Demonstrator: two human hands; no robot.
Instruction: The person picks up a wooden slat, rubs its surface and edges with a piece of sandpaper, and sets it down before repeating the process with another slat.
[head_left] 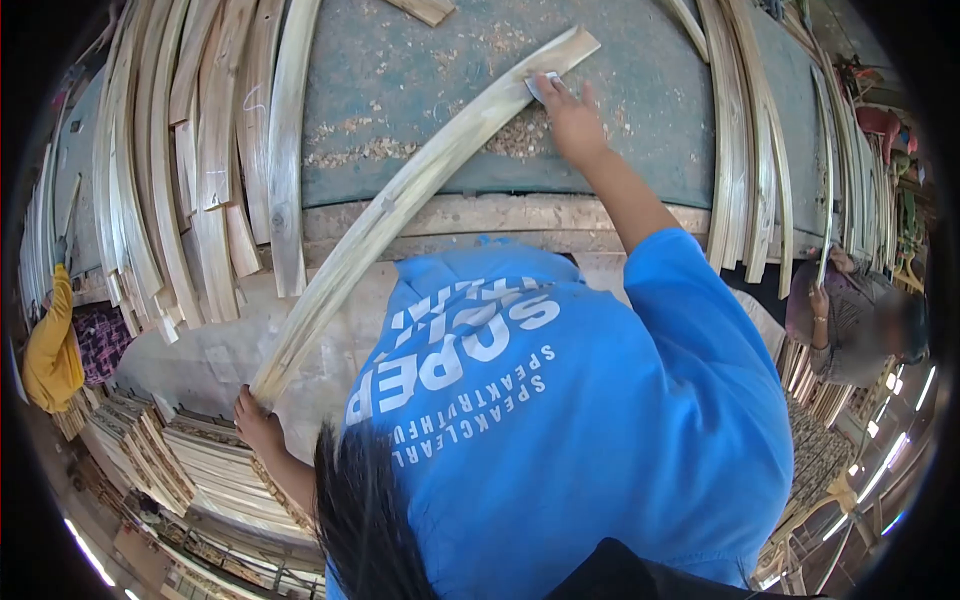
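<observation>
A long pale wooden plank point(400, 200) runs slantwise across the view, from the worktable down past its near edge. At its lower end, my left hand point(260, 425) is closed round the wood. My right hand point(577, 122) is near the plank's far end, its fingers pressing a small whitish flat piece point(540, 88) against the plank's side. That piece may be folded sandpaper, but its kind is not clear. Part of it is hidden under my fingers.
Wood shavings point(530, 135) lie scattered on the greenish worktable point(400, 90). Planks point(190, 150) are lined up on the left, more planks point(735, 140) on the right. A person in yellow point(55, 345) works at far left, another person point(850, 310) at far right. Stacked wood point(215, 470) stands lower left.
</observation>
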